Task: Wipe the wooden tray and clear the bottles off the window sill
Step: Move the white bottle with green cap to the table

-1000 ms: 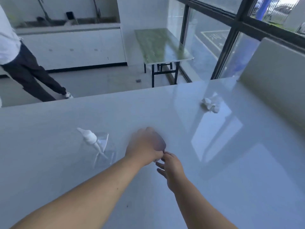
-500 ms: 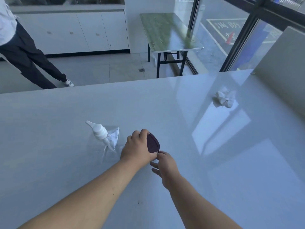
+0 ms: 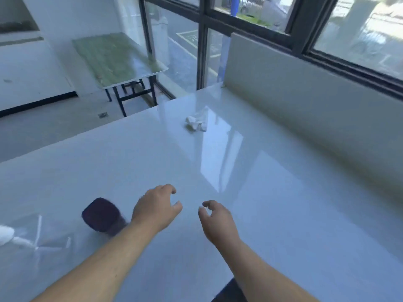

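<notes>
Both hands have let go of the dark purple bottle since half a second ago, and the view swung right. Biggest thing is the glossy white counter I'm working over, with the green folding table off behind it. My left hand and right hand hover empty, fingers loosely curled, slightly apart. That purple bottle sits just left of my left wrist; the clear pump bottle is at the left edge. A crumpled tissue lies further out.
</notes>
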The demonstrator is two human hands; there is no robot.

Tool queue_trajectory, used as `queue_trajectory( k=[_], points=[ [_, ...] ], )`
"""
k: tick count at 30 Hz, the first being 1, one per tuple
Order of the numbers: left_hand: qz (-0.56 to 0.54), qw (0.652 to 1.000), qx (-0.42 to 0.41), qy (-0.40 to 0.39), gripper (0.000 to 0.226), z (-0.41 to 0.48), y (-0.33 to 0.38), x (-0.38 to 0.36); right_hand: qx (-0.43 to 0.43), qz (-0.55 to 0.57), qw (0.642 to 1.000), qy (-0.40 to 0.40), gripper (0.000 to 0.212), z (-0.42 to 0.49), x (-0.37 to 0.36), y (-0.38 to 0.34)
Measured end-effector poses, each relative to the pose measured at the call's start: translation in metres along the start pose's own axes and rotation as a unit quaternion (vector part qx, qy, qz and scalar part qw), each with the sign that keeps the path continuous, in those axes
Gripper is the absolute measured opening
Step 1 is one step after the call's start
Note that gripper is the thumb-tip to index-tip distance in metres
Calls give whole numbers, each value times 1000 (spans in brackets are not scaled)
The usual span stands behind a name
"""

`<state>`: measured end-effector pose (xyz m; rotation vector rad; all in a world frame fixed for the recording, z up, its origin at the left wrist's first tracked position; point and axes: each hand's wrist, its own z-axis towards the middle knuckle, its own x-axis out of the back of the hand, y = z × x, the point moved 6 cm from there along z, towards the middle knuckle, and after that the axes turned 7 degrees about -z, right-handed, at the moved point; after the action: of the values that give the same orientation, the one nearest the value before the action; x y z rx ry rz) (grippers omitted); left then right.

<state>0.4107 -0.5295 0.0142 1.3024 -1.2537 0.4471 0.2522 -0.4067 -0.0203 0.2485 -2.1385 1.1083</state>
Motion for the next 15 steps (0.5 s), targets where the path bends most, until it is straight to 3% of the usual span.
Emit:
queue_trajectory(
  k=[5,10,15],
  points=[
    [8,981,-96,-166,56,1,174,-92,-49,-170,976,124,49,-43,174,144],
    [7,953,-200,-229,55,-52,374,-191,-199,-104,951,214,49,-128,309,332],
    [9,921,-276,-276,58,-122,554,-293,-306,0,910,279,39,-210,389,500]
  ],
)
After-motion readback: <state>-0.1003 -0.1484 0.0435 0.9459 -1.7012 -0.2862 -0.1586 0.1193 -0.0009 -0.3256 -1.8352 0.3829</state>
